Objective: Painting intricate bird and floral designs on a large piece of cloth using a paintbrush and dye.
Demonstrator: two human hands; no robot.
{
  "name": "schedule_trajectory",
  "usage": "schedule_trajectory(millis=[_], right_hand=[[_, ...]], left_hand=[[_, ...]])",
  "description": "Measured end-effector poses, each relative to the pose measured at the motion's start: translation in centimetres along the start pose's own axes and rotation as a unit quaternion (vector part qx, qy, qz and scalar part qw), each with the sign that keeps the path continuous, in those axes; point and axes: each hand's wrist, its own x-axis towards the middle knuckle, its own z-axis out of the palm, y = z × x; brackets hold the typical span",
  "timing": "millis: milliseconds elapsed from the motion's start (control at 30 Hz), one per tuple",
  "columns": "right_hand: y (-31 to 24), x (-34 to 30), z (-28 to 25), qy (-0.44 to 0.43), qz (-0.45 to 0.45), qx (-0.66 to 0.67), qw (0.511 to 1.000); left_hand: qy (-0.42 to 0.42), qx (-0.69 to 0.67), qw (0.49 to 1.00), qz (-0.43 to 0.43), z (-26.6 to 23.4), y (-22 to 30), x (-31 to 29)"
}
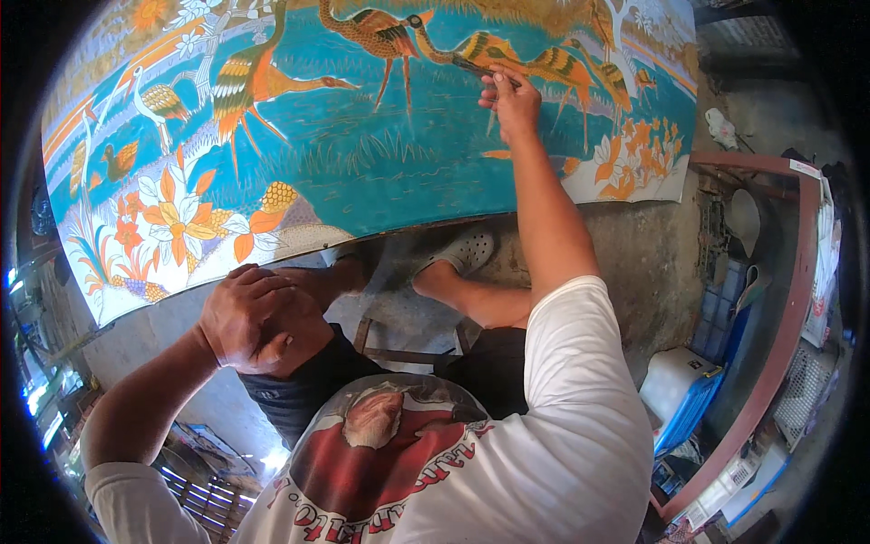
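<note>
A large painted cloth [362, 199] spreads before me, showing long-legged birds, teal water and orange and white flowers. Over its upper right part is my right hand [515, 102], its fingers pinched on a slim dark paintbrush [473, 67]. The brush points left, its tip by the neck of a bent bird; whether it touches the cloth I cannot tell. My left hand [249, 317] lies over my left knee, just below the cloth's lower edge, fingers spread loosely and nothing in them.
Below the cloth, my foot in a grey clog [469, 252] stands on the concrete floor. To the right is a reddish-brown frame [787, 363], with a white container [675, 385] and a blue plastic item [696, 412] behind it. Slatted bamboo [204, 494] shows at the lower left.
</note>
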Motion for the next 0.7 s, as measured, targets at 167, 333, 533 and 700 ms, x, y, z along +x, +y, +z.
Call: schedule_trajectory(millis=[167,333,533,700], right_hand=[[0.1,0.0,-0.2,0.000,-0.002,0.001,1.000],[0.1,-0.2,-0.5,0.005,0.002,-0.011,1.000],[0.1,-0.4,-0.9,0.002,0.006,-0.016,1.000],[-0.2,-0.3,-1.3,0.004,-0.001,-0.045,0.999]], left_hand=[[0.004,-0.001,1.000,0.002,0.0,0.1,0.2],[0.003,-0.010,1.000,0.001,-0.1,0.2,0.3],[0.000,-0.013,1.000,-0.001,0.0,0.1,0.3],[0.000,-0.001,1.000,0.004,-0.1,0.2,0.3]])
